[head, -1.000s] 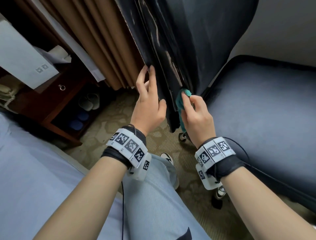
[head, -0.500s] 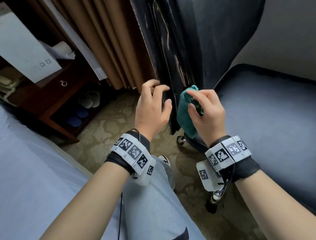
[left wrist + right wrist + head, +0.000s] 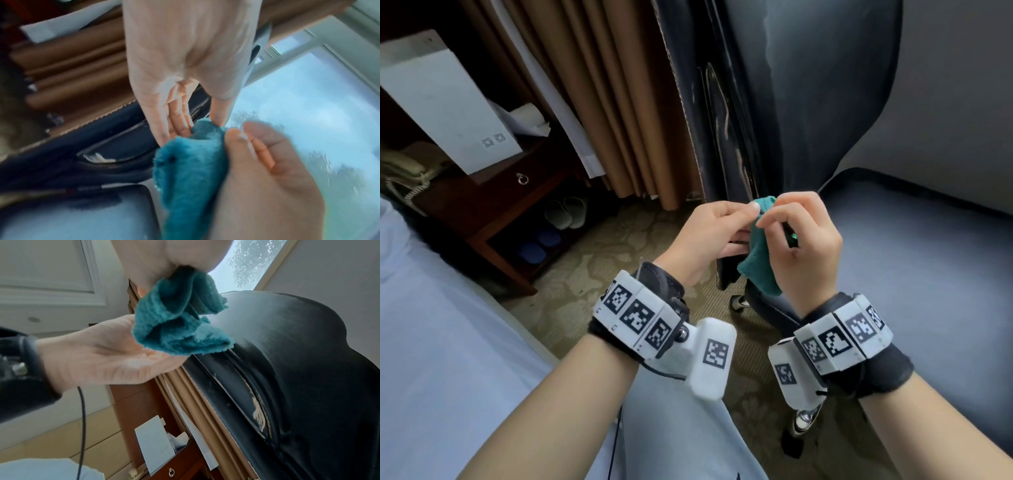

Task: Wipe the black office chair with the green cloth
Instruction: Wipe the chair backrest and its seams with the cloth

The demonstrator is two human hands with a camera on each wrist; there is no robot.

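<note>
**Entry: green cloth held between both hands, clear of the chair back**

Item 1, green cloth (image 3: 758, 253). I log it bunched and hanging, long axis running roughly top to bottom, its top corner up between my two sets of fingertips and its loose tail drooping below my right palm. In the head view it touches no part of the chair.

Item 2, right hand (image 3: 803, 246). Fingers curled round the upper folds of the cloth; this hand carries most of it.

Item 3, left hand (image 3: 709, 236). Thumb and forefinger pinch the cloth's top corner; the other fingers lie fairly straight beneath, as the left wrist view shows.

Item 4, black office chair (image 3: 784, 96). Its backrest stands upright directly beyond my fingertips, worn edge seam facing me, seat (image 3: 914, 260) off to the right. The cloth sits between hands and backrest, just in front of the lower edge.

Judgement: I read this as regripping or refolding the cloth. The next wipe turns on pushing forward from the right hand, which is nearer the backrest face; the left is nearer the edge seam.

Item 5, brown curtain (image 3: 619, 113), left of the chair.
</note>
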